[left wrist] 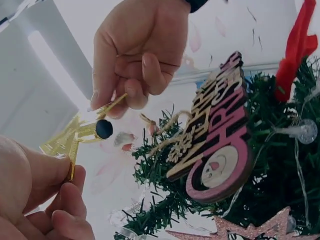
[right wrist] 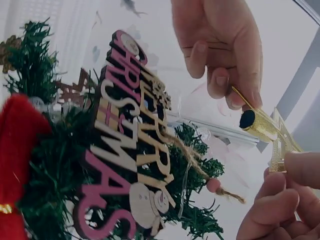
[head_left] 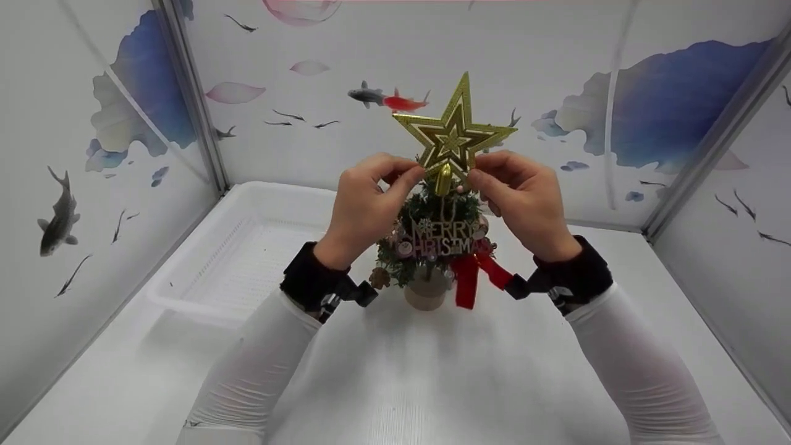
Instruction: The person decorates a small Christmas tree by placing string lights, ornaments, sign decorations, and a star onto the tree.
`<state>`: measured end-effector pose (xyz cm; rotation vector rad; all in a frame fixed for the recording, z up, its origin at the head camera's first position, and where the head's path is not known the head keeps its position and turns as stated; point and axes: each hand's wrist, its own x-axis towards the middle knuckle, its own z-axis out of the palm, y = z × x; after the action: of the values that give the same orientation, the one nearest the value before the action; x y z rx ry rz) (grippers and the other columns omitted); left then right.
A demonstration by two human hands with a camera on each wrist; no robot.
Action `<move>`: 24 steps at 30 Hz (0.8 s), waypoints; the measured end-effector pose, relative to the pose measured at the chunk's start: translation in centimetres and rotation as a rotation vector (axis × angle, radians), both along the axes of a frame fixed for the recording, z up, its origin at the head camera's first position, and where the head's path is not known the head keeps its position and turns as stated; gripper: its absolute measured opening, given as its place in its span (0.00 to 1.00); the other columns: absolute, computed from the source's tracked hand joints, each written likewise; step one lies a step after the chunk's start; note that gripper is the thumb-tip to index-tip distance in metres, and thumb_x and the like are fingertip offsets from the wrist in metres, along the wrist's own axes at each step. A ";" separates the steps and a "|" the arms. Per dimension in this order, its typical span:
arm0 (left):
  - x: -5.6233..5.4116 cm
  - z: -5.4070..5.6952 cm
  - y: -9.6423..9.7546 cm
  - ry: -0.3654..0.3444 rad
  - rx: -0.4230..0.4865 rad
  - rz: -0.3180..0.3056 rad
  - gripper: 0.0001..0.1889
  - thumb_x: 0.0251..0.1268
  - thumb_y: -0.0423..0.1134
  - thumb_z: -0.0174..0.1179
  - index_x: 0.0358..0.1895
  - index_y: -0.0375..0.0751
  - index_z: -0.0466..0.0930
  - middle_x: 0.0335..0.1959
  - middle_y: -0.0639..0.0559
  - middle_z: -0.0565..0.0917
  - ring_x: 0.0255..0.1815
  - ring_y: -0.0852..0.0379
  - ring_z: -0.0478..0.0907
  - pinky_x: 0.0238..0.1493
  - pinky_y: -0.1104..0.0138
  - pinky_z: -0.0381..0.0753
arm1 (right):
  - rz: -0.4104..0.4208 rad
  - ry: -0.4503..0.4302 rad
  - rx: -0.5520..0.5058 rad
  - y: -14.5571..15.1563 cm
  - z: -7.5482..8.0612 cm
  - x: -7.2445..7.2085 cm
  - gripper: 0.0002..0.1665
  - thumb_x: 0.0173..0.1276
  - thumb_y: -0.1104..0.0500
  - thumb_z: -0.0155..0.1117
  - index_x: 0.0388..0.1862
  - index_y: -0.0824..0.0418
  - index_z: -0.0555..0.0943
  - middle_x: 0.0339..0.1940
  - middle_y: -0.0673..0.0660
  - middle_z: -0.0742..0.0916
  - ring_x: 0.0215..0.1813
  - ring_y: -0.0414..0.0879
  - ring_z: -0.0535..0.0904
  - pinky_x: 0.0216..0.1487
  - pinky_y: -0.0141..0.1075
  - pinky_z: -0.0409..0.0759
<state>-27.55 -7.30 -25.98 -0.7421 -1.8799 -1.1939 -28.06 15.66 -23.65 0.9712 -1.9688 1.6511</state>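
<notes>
A gold glitter star tree topper (head_left: pixel 453 141) stands upright above a small Christmas tree (head_left: pixel 405 213). My left hand (head_left: pixel 371 204) pinches its lower left point between thumb and fingers; my right hand (head_left: pixel 525 201) pinches the lower right point. At the star's base is a gold tube (head_left: pixel 443 180), whose dark open end faces down in both wrist views. In the wrist views the tube is apart from the green branches (right wrist: pixel 192 145). A wooden "Merry Christmas" sign (left wrist: pixel 215 135) hangs on the tree by twine, below the hands.
A white perforated basket (head_left: pixel 247 247) sits on the table behind my left forearm. Red ribbon (head_left: pixel 466 281) hangs at the tree's right side, beside its pale round pot (head_left: pixel 425 295). Printed white panels (head_left: pixel 296 148) enclose the white table (head_left: pixel 401 383).
</notes>
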 end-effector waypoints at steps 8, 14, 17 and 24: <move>-2.6 1.3 0.2 -0.007 -0.030 0.115 0.08 0.63 0.45 0.65 0.40 0.47 0.88 0.33 0.56 0.86 0.32 0.64 0.77 0.37 0.68 0.72 | -0.184 0.107 0.112 -0.7 2.2 -0.8 0.10 0.64 0.62 0.67 0.43 0.66 0.85 0.35 0.59 0.87 0.33 0.43 0.79 0.31 0.28 0.69; -4.3 1.6 0.1 -0.038 -0.060 0.185 0.09 0.63 0.45 0.64 0.41 0.47 0.88 0.35 0.56 0.86 0.36 0.62 0.77 0.41 0.68 0.72 | -0.228 0.125 0.143 -1.2 2.4 -2.2 0.11 0.64 0.60 0.68 0.43 0.64 0.86 0.36 0.59 0.88 0.35 0.45 0.82 0.35 0.29 0.73; -4.6 1.4 0.0 -0.063 -0.074 0.202 0.09 0.64 0.45 0.63 0.42 0.47 0.88 0.35 0.56 0.86 0.38 0.60 0.78 0.41 0.68 0.72 | -0.237 0.126 0.158 -1.1 1.8 -3.3 0.11 0.64 0.59 0.68 0.43 0.63 0.86 0.36 0.59 0.88 0.35 0.46 0.83 0.36 0.30 0.76; -4.9 1.5 -0.1 -0.135 -0.099 0.185 0.09 0.66 0.45 0.61 0.41 0.49 0.88 0.34 0.58 0.86 0.35 0.64 0.78 0.38 0.69 0.73 | -0.253 0.101 0.158 -0.4 0.4 -6.1 0.10 0.63 0.55 0.70 0.42 0.56 0.87 0.36 0.53 0.89 0.35 0.43 0.83 0.36 0.31 0.76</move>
<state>-32.49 -7.38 -24.46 -0.5368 -2.0821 -1.0624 -34.19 15.29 -23.21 0.8030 -2.0807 1.3024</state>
